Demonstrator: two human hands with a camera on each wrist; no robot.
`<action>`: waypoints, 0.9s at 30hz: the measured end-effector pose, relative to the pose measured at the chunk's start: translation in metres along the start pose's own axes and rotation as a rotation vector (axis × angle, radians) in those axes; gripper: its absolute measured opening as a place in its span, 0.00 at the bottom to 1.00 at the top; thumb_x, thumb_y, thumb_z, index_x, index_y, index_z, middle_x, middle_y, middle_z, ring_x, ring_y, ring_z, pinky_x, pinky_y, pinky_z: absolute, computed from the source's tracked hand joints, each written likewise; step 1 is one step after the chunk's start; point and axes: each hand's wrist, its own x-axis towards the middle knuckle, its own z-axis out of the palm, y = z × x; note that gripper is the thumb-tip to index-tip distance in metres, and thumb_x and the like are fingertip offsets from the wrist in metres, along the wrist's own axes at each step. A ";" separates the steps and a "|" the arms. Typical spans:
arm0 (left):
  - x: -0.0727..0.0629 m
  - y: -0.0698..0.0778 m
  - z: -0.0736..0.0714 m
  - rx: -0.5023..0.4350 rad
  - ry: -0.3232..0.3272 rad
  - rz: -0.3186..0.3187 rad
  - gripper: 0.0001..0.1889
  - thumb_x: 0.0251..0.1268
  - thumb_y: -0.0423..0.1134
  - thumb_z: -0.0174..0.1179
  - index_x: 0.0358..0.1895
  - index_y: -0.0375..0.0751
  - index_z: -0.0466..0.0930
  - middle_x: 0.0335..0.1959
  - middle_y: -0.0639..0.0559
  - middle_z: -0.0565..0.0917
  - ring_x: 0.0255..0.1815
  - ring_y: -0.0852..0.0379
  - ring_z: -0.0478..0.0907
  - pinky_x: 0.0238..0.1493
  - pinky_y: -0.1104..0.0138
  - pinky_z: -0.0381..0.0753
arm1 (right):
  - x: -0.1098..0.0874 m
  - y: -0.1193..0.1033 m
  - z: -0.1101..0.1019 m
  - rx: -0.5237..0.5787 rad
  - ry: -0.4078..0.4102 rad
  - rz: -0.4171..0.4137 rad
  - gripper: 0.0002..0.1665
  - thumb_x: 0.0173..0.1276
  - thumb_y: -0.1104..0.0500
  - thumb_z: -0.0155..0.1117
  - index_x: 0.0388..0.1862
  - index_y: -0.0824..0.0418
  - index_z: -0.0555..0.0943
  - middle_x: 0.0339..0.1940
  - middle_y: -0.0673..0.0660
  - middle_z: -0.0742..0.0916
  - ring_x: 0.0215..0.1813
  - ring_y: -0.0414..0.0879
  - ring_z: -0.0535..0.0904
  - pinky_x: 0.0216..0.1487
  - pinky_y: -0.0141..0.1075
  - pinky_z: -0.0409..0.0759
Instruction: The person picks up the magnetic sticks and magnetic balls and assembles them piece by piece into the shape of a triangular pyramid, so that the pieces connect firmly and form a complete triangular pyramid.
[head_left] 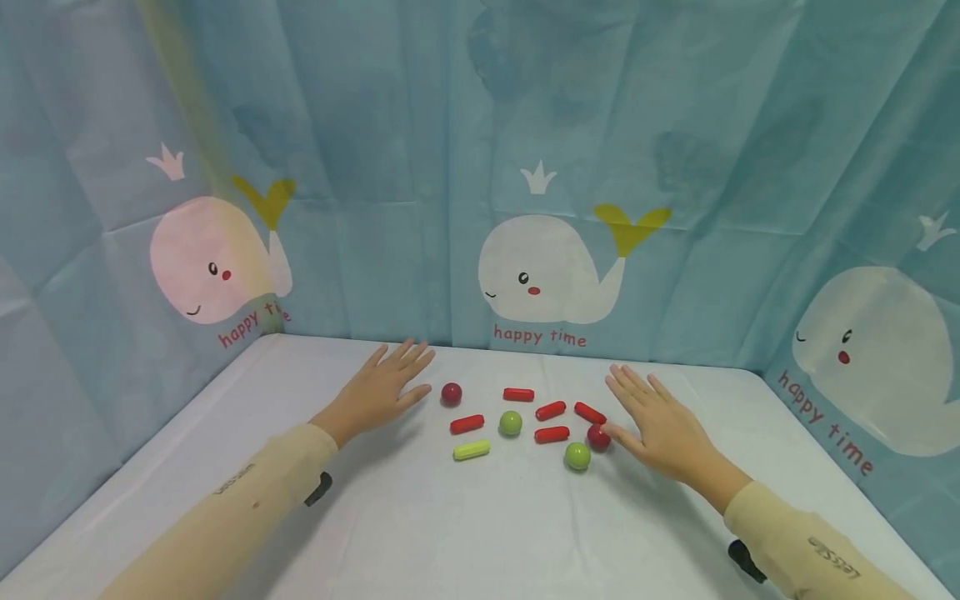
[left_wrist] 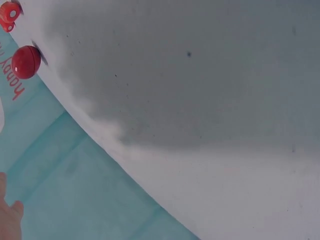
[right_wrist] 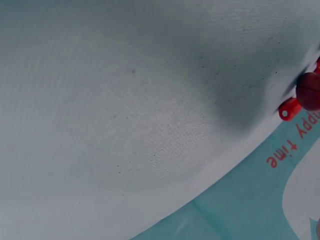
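A left hand (head_left: 373, 398) and a right hand (head_left: 667, 432), fingers out straight, holding nothing.
I see a red ball (head_left: 452, 394) just beside the left thumb, then a yellow-green stick (head_left: 471, 450), five red sticks (head_left: 518, 394) and two green balls (head_left: 511, 422) between the hands' fingers, maybe so either can reach. A second red ball (head_left: 598, 437) sits by the right thumb; I can't tell if they touch.
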 end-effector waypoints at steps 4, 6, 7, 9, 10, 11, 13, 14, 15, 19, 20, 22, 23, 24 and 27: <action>-0.001 0.003 0.001 -0.010 0.005 0.016 0.35 0.74 0.55 0.50 0.78 0.45 0.56 0.80 0.44 0.58 0.81 0.40 0.51 0.78 0.41 0.48 | 0.000 -0.003 -0.001 0.008 -0.008 -0.013 0.47 0.66 0.40 0.63 0.77 0.62 0.62 0.79 0.62 0.66 0.80 0.60 0.57 0.77 0.60 0.55; -0.001 0.003 0.002 -0.007 0.005 0.025 0.35 0.74 0.55 0.50 0.78 0.45 0.57 0.80 0.44 0.58 0.81 0.40 0.52 0.78 0.41 0.49 | 0.000 -0.005 -0.001 0.014 -0.006 -0.024 0.47 0.67 0.40 0.63 0.77 0.62 0.63 0.79 0.62 0.66 0.80 0.60 0.58 0.77 0.60 0.55; -0.002 0.004 0.003 -0.003 0.004 0.028 0.35 0.74 0.55 0.51 0.78 0.46 0.57 0.80 0.44 0.59 0.81 0.40 0.52 0.78 0.40 0.49 | 0.000 -0.006 -0.001 0.016 -0.005 -0.029 0.46 0.67 0.41 0.63 0.76 0.62 0.63 0.79 0.62 0.66 0.80 0.60 0.58 0.77 0.60 0.56; -0.002 0.005 0.004 0.003 0.001 0.029 0.35 0.73 0.54 0.52 0.78 0.47 0.57 0.80 0.45 0.59 0.81 0.41 0.52 0.78 0.41 0.48 | 0.000 -0.007 -0.001 0.019 -0.001 -0.037 0.46 0.67 0.41 0.63 0.76 0.63 0.63 0.78 0.62 0.67 0.80 0.60 0.58 0.77 0.60 0.56; -0.001 0.005 0.004 0.004 0.000 0.030 0.35 0.73 0.54 0.52 0.78 0.48 0.57 0.80 0.45 0.59 0.81 0.41 0.52 0.78 0.41 0.48 | 0.000 -0.008 -0.001 0.021 0.000 -0.039 0.46 0.67 0.41 0.63 0.76 0.62 0.63 0.78 0.62 0.67 0.80 0.60 0.59 0.76 0.60 0.57; -0.001 0.006 0.005 0.002 -0.002 0.031 0.35 0.73 0.54 0.52 0.78 0.49 0.57 0.80 0.46 0.59 0.81 0.42 0.52 0.78 0.41 0.48 | 0.000 -0.009 -0.001 0.021 0.002 -0.041 0.46 0.67 0.41 0.63 0.76 0.62 0.63 0.78 0.62 0.67 0.79 0.60 0.59 0.76 0.60 0.57; -0.001 0.008 0.005 -0.002 -0.006 0.035 0.35 0.73 0.54 0.53 0.78 0.49 0.56 0.80 0.47 0.58 0.82 0.43 0.51 0.79 0.41 0.47 | 0.000 -0.010 -0.001 0.020 0.003 -0.047 0.46 0.67 0.40 0.63 0.76 0.62 0.64 0.78 0.61 0.67 0.79 0.60 0.60 0.76 0.59 0.58; 0.000 0.009 0.005 -0.005 -0.008 0.038 0.35 0.73 0.55 0.52 0.78 0.49 0.56 0.80 0.47 0.58 0.82 0.43 0.51 0.79 0.41 0.47 | 0.000 -0.011 -0.001 0.021 0.005 -0.051 0.46 0.66 0.40 0.63 0.76 0.62 0.64 0.78 0.61 0.67 0.79 0.59 0.60 0.76 0.59 0.58; 0.000 0.010 0.005 -0.006 -0.010 0.043 0.35 0.73 0.55 0.52 0.78 0.49 0.57 0.80 0.47 0.58 0.82 0.43 0.51 0.79 0.41 0.47 | 0.000 -0.012 -0.002 0.023 0.006 -0.054 0.46 0.66 0.40 0.63 0.76 0.62 0.64 0.78 0.61 0.68 0.79 0.59 0.60 0.76 0.59 0.58; -0.001 0.013 0.003 -0.006 -0.014 0.058 0.35 0.73 0.55 0.52 0.78 0.49 0.57 0.80 0.47 0.59 0.81 0.42 0.52 0.78 0.41 0.47 | 0.001 -0.016 -0.003 0.028 0.011 -0.069 0.46 0.65 0.41 0.64 0.75 0.62 0.65 0.78 0.61 0.68 0.79 0.59 0.61 0.76 0.59 0.58; -0.002 0.014 0.003 -0.008 -0.013 0.059 0.35 0.73 0.55 0.52 0.78 0.49 0.57 0.80 0.47 0.59 0.81 0.42 0.52 0.78 0.41 0.48 | 0.001 -0.017 -0.003 0.029 0.013 -0.072 0.46 0.65 0.41 0.65 0.75 0.62 0.65 0.78 0.61 0.68 0.79 0.59 0.61 0.76 0.59 0.59; -0.002 0.015 0.003 -0.017 -0.010 0.063 0.34 0.73 0.54 0.53 0.78 0.49 0.57 0.79 0.46 0.60 0.81 0.42 0.52 0.78 0.41 0.48 | 0.001 -0.019 -0.003 0.031 0.013 -0.071 0.46 0.65 0.41 0.65 0.75 0.62 0.66 0.78 0.61 0.68 0.79 0.59 0.61 0.76 0.59 0.59; -0.002 0.016 0.003 -0.020 -0.008 0.068 0.34 0.73 0.54 0.53 0.78 0.48 0.57 0.79 0.46 0.60 0.81 0.42 0.53 0.78 0.41 0.49 | 0.001 -0.020 -0.003 0.034 0.012 -0.069 0.46 0.65 0.41 0.65 0.75 0.62 0.66 0.78 0.61 0.68 0.79 0.59 0.61 0.76 0.59 0.59; -0.003 0.016 0.003 -0.019 -0.006 0.073 0.34 0.73 0.54 0.53 0.78 0.48 0.58 0.79 0.45 0.60 0.81 0.42 0.53 0.78 0.41 0.49 | 0.000 -0.021 -0.003 0.037 0.011 -0.068 0.46 0.65 0.41 0.65 0.75 0.62 0.66 0.78 0.61 0.68 0.79 0.59 0.61 0.76 0.59 0.59; -0.004 0.017 0.003 -0.024 -0.013 0.073 0.34 0.73 0.54 0.53 0.78 0.48 0.57 0.79 0.46 0.60 0.81 0.42 0.53 0.78 0.42 0.49 | 0.000 -0.023 -0.004 0.041 0.005 -0.065 0.46 0.65 0.40 0.65 0.75 0.61 0.66 0.78 0.60 0.68 0.79 0.58 0.61 0.76 0.59 0.59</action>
